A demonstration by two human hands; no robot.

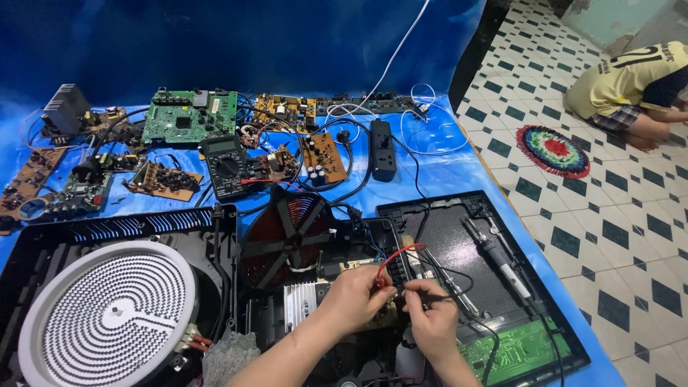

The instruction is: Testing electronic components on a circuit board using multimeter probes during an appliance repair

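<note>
Two forearms reach in from 6 o'clock, both hands meeting over the opened induction cooker (pixel 215 236) at the middle of the view. The left hand (pixel 356 295) is closed on a red test probe (pixel 381 281), its red lead (pixel 398 254) arching up toward 12 o'clock; the right hand (pixel 430 319) pinches a black test probe (pixel 430 295) pencil-fashion. Both tips point at the small control board (pixel 362 266) beside the finned heat sink (pixel 304 299), seemingly held fine so the points can touch single contacts. The leads appear to run back to the black multimeter (pixel 224 166) at 11 o'clock, face up, likely so it can be read.

The cooker's black shell works as a tray: the white spiral heating element (pixel 107 312) sits in its 8 o'clock bay, and the copper coil disc (pixel 287 233) is tilted up at centre. At 4 o'clock the detached base panel (pixel 437 229) carries a soldering iron (pixel 498 259) and a green circuit board (pixel 512 350). Loose boards, including a large green mainboard (pixel 190 115), and a black power strip (pixel 382 149) lie spread on the blue-covered counter (pixel 444 172).
</note>
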